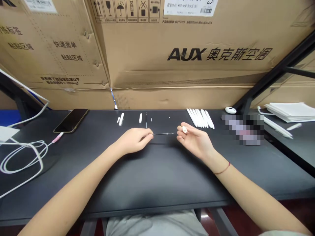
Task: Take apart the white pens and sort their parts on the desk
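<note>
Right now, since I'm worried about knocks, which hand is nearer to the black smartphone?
Left. The left hand, gripping a pen refill, is to the right of the smartphone and slightly nearer the person; the right hand is farther right, beyond the left hand.

Refill rod (160, 133): thin, straight, dark along most of its length, with a clear-looking section toward the tip; held nearly horizontal above the black desktop, near end enclosed by the left hand (137, 139), tip pointing right. White piece (184, 129): short, round end turned toward the viewer, gripped by the right hand's (194, 137) fingers; near the rod's tip, not touching.
</note>
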### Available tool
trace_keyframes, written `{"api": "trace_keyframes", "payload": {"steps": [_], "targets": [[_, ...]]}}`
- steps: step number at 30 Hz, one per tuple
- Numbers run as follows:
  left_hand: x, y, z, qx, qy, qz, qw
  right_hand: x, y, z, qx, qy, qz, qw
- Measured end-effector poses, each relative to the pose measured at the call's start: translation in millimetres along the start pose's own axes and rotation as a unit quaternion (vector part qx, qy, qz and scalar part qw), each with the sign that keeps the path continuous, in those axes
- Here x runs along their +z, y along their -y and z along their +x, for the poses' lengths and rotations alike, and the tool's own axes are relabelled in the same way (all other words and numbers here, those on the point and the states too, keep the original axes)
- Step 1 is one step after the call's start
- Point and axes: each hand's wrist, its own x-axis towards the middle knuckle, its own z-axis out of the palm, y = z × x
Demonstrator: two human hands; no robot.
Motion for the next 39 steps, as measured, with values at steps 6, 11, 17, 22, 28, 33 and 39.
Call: {"api": "trace_keyframes", "payload": {"steps": [6,11,17,22,28,33,39], "targets": [[3.3,-3.5,-0.7,0.007,-0.004,0.008,1.0,-3.9,-4.3,2.7,-0.014,0.011,-0.035,0.999],[4.1,-2.2,-0.1,0.008,-0.006,0.015,1.0,-3.3,-5.4,2.2,-0.011,0.001,-0.029,1.0],[4.5,-4.3,-0.8,-0.002,-0.015,0.017,1.0,5.3,-6.9,-2.8,-0.055,-0.045,-0.042,0.997],[5.8,-3.5,-0.4,-0.02,-0.021,0.03,0.999,12.1,-6.7,-7.0,-0.113,-0.061,-0.067,0.989],[4.5,-2.8,-0.1,-0.029,-0.016,0.031,0.999,10.7,-7.9,-6.6,-0.155,-0.071,-0.083,0.982],[6.4,-4.4,0.3,-0.023,-0.012,0.034,0.999,13.3,-13.7,-7.7,-0.171,-0.055,-0.096,0.979],[4.9,-4.2,0.5,-0.026,-0.01,0.027,0.999,12.2,-14.3,-8.0,-0.21,-0.079,-0.116,0.968]]}}
